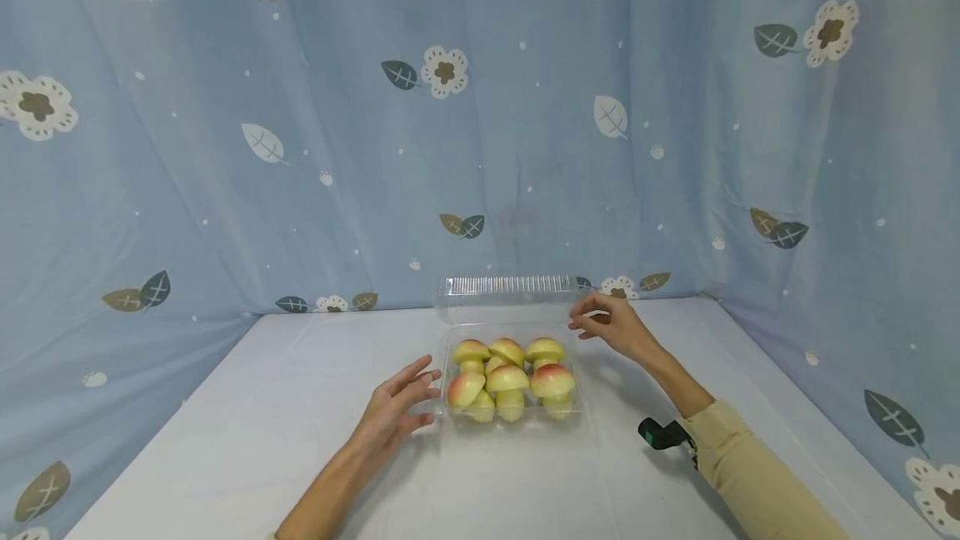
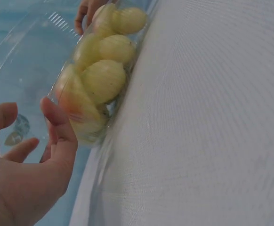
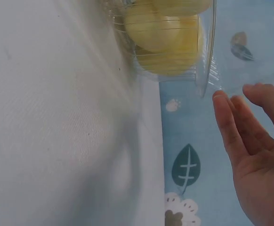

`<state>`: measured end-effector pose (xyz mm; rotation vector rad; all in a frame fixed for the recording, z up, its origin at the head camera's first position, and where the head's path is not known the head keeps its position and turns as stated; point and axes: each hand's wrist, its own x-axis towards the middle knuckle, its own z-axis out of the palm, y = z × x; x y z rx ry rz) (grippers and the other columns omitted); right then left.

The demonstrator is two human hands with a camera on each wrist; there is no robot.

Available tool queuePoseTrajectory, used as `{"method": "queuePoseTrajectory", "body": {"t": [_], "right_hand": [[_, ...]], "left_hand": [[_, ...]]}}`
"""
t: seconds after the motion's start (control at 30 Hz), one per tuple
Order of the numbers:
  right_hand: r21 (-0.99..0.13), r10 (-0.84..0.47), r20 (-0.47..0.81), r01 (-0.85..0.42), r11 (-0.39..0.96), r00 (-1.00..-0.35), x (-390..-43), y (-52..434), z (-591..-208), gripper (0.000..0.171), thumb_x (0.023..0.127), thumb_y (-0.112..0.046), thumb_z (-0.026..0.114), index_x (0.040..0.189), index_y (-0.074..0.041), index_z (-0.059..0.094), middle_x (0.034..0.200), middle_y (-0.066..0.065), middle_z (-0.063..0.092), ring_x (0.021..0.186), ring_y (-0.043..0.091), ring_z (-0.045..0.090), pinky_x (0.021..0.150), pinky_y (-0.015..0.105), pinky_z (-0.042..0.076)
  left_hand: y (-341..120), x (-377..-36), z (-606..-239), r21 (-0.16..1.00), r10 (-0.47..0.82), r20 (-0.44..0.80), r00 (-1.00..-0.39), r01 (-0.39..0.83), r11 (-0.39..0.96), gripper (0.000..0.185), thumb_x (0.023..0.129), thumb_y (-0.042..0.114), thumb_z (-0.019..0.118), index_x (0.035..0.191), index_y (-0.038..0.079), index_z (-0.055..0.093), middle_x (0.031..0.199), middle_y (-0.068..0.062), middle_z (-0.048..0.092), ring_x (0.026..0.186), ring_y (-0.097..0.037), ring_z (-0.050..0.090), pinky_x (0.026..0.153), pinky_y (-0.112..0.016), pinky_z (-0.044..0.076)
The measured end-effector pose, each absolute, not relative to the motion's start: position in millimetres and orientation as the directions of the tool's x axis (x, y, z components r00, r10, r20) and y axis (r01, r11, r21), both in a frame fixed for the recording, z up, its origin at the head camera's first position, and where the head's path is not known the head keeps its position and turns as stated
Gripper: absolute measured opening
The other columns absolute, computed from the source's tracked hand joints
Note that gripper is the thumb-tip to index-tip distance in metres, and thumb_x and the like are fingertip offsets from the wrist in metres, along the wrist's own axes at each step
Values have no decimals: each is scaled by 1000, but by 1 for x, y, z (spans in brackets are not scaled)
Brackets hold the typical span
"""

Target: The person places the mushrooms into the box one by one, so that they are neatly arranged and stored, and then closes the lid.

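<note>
A clear plastic clamshell box [image 1: 512,412] stands on the table with its clear lid [image 1: 510,300] tipped up at the back. Inside, in two rows, sit several mushroom-shaped pieces [image 1: 511,380] with yellow, red-tinged caps and pale green stems. My left hand [image 1: 393,407] is at the box's left side, fingers loosely bent and spread; in the left wrist view a fingertip of the left hand [image 2: 38,165] overlaps the box rim. My right hand [image 1: 611,325] is by the lid's right hinge end. In the right wrist view the right hand's [image 3: 257,136] fingers are fairly straight, thumb apart, tips near the box corner.
The table wears a white cloth [image 1: 300,407]. Behind it and at both sides hangs a blue curtain [image 1: 345,173] with leaf and flower prints, close to the raised lid. A black device [image 1: 662,433] is worn near the right sleeve [image 1: 750,473].
</note>
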<state>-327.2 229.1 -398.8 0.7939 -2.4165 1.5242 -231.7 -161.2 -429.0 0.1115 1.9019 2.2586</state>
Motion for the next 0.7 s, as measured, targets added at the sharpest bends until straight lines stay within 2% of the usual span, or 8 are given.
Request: {"method": "queuePoseTrajectory", "body": {"t": [0.23,0.33,0.5,0.6,0.7], "right_hand": [[-797,-347,376,-491,351,-859,-320,233,-400,20,100,-3,52,115,8,59,120,31,60,99,40,69,76,33,62],[-802,-350,355,-475,361,-867,-318,234,-401,20,102,-3,48,115,8,58,118,33,58,101,41,68,78,35,62],[-774,-338,346,-470,424,-875,-312,235,-403,18,101,-1,48,110,1,63,106,21,62,92,28,70,76,31,61],[-764,-355,331,-469,444,-874,-310,237,-404,21,100,0,47,110,-2,65,105,17,64,90,20,68,76,31,61],[-768,-391,314,-474,431,-865,-307,238,-404,22,101,-1,45,112,-2,64,106,18,64,93,22,68,78,35,61]], "left_hand": [[-161,-233,-430,980,171,-90,-981,-118,-160,62,98,43,56,149,12,40,141,-14,50,103,-16,60,70,-27,55],[-161,-234,-430,978,172,-108,-979,-135,-157,65,98,47,54,150,11,40,140,-13,51,100,-15,61,70,-27,55],[-161,-234,-428,976,173,-122,-977,-150,-158,65,96,50,56,149,15,41,138,-10,52,99,-15,61,72,-28,56],[-161,-234,-426,974,178,-128,-976,-157,-163,65,95,51,57,148,17,42,137,-9,52,99,-15,61,73,-29,57],[-161,-233,-424,971,191,-132,-973,-165,-171,64,95,51,57,148,19,42,137,-9,51,100,-16,60,74,-31,57]]}}
